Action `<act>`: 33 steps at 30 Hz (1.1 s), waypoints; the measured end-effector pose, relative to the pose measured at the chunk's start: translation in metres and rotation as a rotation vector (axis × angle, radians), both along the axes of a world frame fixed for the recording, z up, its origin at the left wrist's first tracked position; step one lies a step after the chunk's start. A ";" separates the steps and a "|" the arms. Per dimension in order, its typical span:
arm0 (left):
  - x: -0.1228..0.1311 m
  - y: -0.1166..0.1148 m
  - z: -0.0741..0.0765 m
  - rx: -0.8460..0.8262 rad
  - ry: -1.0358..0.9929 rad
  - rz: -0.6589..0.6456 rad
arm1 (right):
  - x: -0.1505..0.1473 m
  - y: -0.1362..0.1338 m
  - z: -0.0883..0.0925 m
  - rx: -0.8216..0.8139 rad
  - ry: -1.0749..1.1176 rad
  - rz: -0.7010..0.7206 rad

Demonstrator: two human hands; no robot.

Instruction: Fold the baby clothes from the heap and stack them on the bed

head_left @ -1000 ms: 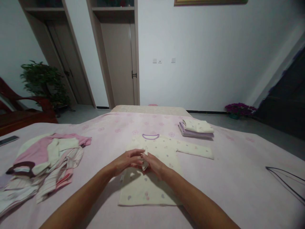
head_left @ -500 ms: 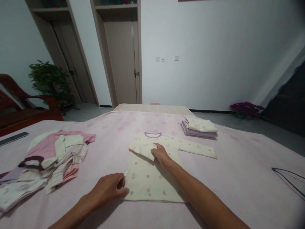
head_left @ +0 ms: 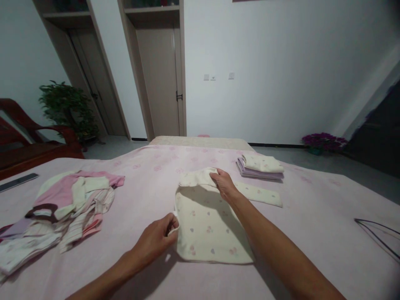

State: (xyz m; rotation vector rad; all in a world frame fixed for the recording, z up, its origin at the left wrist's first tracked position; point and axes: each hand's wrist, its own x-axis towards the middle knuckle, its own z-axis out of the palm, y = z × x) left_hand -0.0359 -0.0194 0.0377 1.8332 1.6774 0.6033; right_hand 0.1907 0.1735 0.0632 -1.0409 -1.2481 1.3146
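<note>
Cream shirt (head_left: 208, 229) flat on pink bedsheet (head_left: 312, 208), lying between hands: left hand (head_left: 153, 241) pinching its near left edge, right hand (head_left: 223, 184) on folded far end, fingers curled, grip unclear.

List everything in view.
cream heart-print garment: one, cream, middle of bed, top folded over
folded clothes stack: one, cream over lilac, far side of bed
clothes heap: one, pink, cream and striped, left on bed
phone-like slab: one, dark, bed's left side
bedspread: one, pink, over the bed
wire hanger: one, black, right on bedspread
potted plant: one, green, far left floor
wooden chair: one, reddish brown, far left
doors: two, beige, far wall
purple flowers: one pot, far right floor
left hand: one, pinching garment's edge
right hand: one, on garment's folded top
</note>
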 end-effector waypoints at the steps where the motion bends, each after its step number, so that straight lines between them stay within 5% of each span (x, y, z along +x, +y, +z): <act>1: 0.009 0.003 0.003 0.004 0.010 -0.021 | 0.004 0.001 0.005 0.015 0.014 0.000; 8: 0.054 0.014 -0.001 -0.061 0.192 -0.210 | 0.031 0.005 0.023 0.081 -0.015 -0.022; 16: 0.041 0.031 0.003 -0.125 0.060 -0.288 | 0.041 -0.001 0.011 0.245 -0.307 -0.044; 20: 0.026 0.070 0.001 0.072 -0.126 -0.086 | 0.031 -0.030 0.007 0.488 -0.534 0.032; 24: 0.019 0.123 -0.013 0.053 -0.416 0.039 | 0.014 -0.075 -0.007 0.717 -0.801 0.287; 28: 0.022 0.167 -0.029 0.072 -0.310 0.096 | 0.002 -0.105 -0.033 0.848 -1.108 0.478; 33: 0.027 0.203 -0.041 0.124 -0.120 0.159 | 0.004 -0.112 -0.054 0.925 -1.142 0.423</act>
